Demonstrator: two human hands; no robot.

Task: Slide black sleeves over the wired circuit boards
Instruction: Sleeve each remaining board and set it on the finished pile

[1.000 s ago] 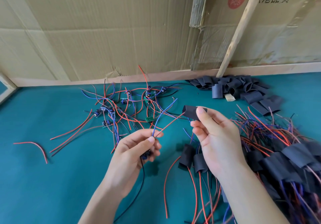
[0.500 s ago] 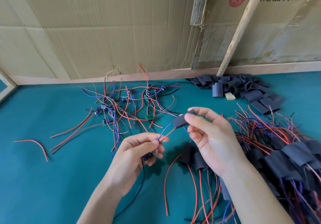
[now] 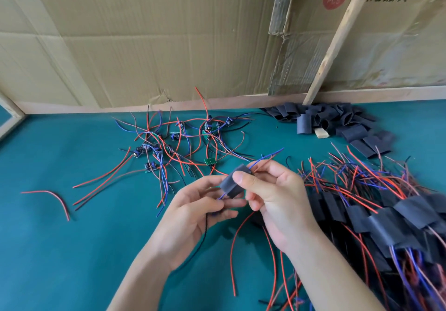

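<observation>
Since a moment ago the black sleeve (image 3: 232, 184) has slid down the blue and red wires (image 3: 266, 157), which now poke out toward 1 o'clock. Right hand (image 3: 272, 196) pinches the sleeve at centre; left hand (image 3: 193, 214) grips wires below it, at 7 o'clock.

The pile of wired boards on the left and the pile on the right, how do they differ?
The left pile shows bare boards, spread loosely on the mat; the right pile has black sleeves over its boards and lies densely stacked. The left pile sits further from the person, the right pile runs to the near edge. Both have red and blue wires and rest on the teal mat.
</observation>
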